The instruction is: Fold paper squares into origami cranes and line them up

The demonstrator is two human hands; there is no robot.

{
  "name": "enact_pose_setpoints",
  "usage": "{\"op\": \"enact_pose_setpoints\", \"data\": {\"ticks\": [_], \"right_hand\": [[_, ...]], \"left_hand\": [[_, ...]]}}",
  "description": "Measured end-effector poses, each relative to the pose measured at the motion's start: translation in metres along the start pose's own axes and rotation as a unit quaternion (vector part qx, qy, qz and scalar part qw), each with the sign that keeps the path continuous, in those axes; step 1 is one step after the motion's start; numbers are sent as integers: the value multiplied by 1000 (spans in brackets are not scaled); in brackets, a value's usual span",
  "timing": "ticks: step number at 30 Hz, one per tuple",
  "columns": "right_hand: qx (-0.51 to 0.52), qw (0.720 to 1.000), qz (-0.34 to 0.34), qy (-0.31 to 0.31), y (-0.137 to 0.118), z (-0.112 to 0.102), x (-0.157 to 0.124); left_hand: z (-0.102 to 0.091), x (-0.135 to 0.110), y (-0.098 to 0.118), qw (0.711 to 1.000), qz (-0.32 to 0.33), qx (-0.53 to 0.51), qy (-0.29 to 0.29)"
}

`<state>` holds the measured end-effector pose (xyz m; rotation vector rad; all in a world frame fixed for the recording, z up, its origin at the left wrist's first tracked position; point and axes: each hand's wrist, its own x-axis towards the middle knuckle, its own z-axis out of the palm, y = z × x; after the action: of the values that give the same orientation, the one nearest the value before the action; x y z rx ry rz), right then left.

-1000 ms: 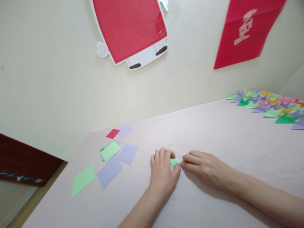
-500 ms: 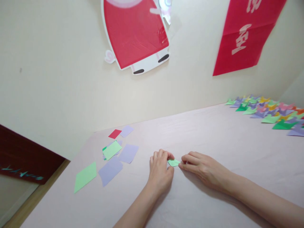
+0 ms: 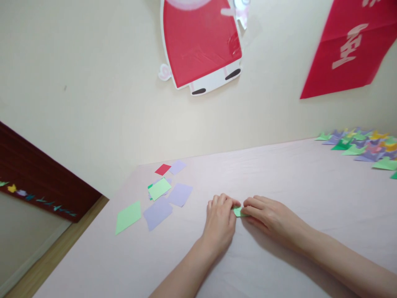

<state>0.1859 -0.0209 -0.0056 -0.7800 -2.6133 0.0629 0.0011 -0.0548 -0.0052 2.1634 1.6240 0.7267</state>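
A small light green folded paper lies on the pale pink table surface, mostly covered by my fingers. My left hand has its fingers curled over the paper's left end. From the other side, my right hand holds the right end, fingers bent together with the tips on the paper. Both hands rest low on the surface, close to each other. The fold's underside and most of its edges are hidden.
To the left lie loose paper pieces: a light green sheet, a purple sheet and a red piece, among others. Several folded coloured papers stand in rows at the far right. A wall borders the back.
The view has shifted left, so everything appears further right. My right fingers have moved in closer to my left hand and cover more of the green paper.
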Motion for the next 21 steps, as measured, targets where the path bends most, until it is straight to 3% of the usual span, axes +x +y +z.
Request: {"op": "enact_pose_setpoints", "data": {"ticks": [7, 11, 15, 18, 21], "right_hand": [[-32, 999, -1, 23, 1, 12, 10], [65, 992, 106, 37, 6, 6, 12], [229, 943, 234, 54, 8, 3, 15], [296, 922, 243, 59, 5, 4, 16], [284, 932, 215, 63, 3, 6, 15]], "left_hand": [[-6, 0, -9, 999, 37, -26, 3], [-6, 5, -8, 995, 26, -87, 33], [-5, 13, -7, 982, -9, -178, 61], [-2, 17, -9, 972, -39, -220, 74], [-1, 18, -10, 970, -41, -228, 70]]}}
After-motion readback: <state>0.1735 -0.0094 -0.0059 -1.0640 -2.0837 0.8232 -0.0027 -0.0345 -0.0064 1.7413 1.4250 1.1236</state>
